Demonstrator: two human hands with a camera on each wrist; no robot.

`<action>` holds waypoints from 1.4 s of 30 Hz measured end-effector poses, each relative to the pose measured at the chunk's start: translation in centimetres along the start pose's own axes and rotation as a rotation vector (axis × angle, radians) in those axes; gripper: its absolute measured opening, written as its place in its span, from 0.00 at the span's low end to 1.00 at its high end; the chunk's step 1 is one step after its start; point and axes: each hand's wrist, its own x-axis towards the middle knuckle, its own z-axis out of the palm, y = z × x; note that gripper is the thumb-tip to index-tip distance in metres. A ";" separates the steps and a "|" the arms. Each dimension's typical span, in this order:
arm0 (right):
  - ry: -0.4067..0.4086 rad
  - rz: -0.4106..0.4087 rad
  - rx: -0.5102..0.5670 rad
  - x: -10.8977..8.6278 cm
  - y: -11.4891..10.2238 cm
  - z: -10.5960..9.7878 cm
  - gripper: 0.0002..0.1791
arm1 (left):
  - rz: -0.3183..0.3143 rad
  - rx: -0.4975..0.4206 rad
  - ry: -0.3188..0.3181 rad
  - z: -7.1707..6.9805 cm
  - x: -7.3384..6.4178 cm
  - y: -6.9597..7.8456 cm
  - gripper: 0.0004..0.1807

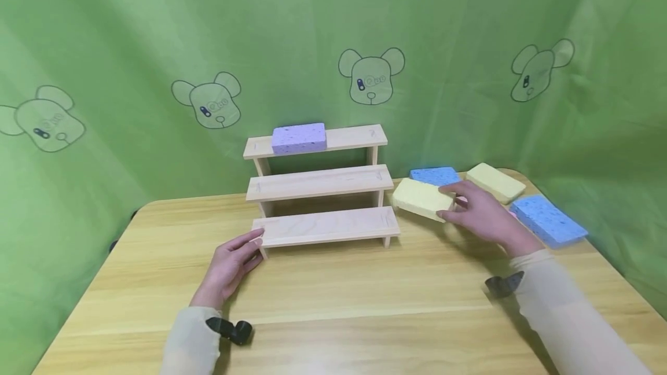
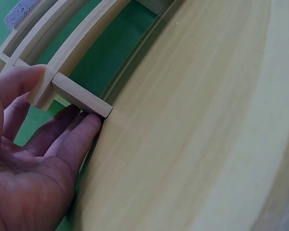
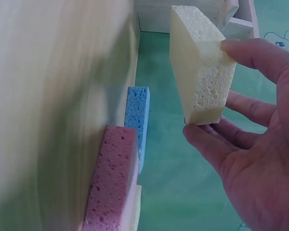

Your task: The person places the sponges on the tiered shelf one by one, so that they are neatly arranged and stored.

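Observation:
A three-tier wooden step shelf stands on the table, and a purple sponge lies on its top tier toward the left. My left hand grips the left end of the lowest tier. In the left wrist view the thumb lies at the board's end and other fingers touch the leg. My right hand pinches a pale yellow sponge by its right end, held above the table beside the shelf's right side. The right wrist view shows this sponge between thumb and fingers.
At the table's back right lie a blue sponge, another yellow sponge and a second blue sponge. A pink sponge, mostly hidden in the head view, lies among them. A green curtain hangs behind the table.

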 end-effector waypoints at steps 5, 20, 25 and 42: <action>0.051 -0.029 -0.011 -0.3 -0.3 -0.6 0.31 | 0.000 -0.013 -0.001 0.1 -0.1 0.0 0.23; 0.122 -0.004 0.129 -0.4 -1.2 -2.6 0.31 | -0.006 -0.003 -0.008 0.1 -0.2 0.3 0.24; 0.153 -0.019 0.145 -0.5 -1.1 -3.2 0.32 | -0.008 -0.003 -0.018 0.0 -0.2 0.3 0.24; 0.187 -0.125 0.191 0.6 -3.2 -3.5 0.29 | -0.014 -0.006 -0.027 -0.2 0.0 0.0 0.23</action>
